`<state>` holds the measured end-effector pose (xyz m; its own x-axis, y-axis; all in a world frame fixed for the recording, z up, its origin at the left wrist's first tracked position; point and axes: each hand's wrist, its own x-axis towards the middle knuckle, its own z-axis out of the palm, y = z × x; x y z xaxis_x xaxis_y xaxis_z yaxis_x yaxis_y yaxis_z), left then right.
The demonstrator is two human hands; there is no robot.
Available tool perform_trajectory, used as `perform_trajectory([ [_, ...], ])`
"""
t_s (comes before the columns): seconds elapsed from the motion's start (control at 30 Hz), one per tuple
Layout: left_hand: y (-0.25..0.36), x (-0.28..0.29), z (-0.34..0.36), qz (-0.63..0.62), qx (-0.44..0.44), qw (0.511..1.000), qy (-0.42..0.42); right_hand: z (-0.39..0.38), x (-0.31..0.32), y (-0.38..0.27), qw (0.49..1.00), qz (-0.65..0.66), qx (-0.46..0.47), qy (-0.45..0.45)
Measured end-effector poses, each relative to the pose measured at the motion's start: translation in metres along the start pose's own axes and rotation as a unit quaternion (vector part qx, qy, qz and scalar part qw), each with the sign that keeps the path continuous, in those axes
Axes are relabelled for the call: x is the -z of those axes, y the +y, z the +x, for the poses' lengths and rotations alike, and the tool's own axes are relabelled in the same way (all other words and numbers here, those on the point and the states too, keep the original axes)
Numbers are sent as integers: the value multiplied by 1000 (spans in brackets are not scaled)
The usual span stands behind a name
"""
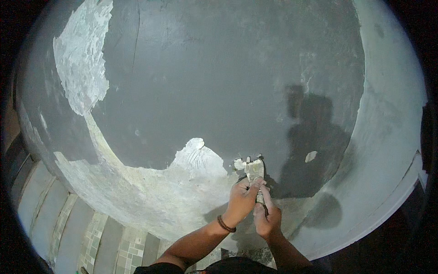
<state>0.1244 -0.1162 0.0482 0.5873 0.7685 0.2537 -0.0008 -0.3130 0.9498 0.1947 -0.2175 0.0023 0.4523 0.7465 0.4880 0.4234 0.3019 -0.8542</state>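
Observation:
A metal scraper with a worn, plaster-crusted blade (254,169) is pressed against the dark grey painted wall (219,91) at a small chipped white spot (239,164). My left hand (242,201), with a braided bracelet at the wrist, grips the scraper where blade and handle meet. My right hand (268,219) is closed round the lower handle. Just left of the blade is a peeled, ridged white patch (198,160); a larger one (82,55) shows high on the left.
Below left run steps (66,228) with small mosaic tiles. A paler wall surface (388,114) borders the grey area on the right, ending in a curved-looking edge above a dark area at lower right. My shadow falls on the wall right of the scraper.

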Motion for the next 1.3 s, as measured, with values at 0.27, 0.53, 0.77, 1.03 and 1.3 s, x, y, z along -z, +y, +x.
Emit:
perform_trajectory([
  [0.27, 1, 0, -1, -46, -35, 998, 5, 5, -1, 5, 993, -48, 97, 36],
  [0.53, 4, 3, -1, -130, -45, 990, 11, 11, 5, -12, 997, -53, 50, -11],
  [0.77, 1, 11, -5, -147, -103, 984, 15, 10, -3, -12, 998, -31, 48, -20],
  [1.03, 0, 14, -5, -125, -65, 989, 39, 13, -10, -8, 988, -76, 137, 9],
  [1.3, -1, 23, -3, -116, -33, 992, 38, 16, -11, -13, 988, -75, 136, 4],
])
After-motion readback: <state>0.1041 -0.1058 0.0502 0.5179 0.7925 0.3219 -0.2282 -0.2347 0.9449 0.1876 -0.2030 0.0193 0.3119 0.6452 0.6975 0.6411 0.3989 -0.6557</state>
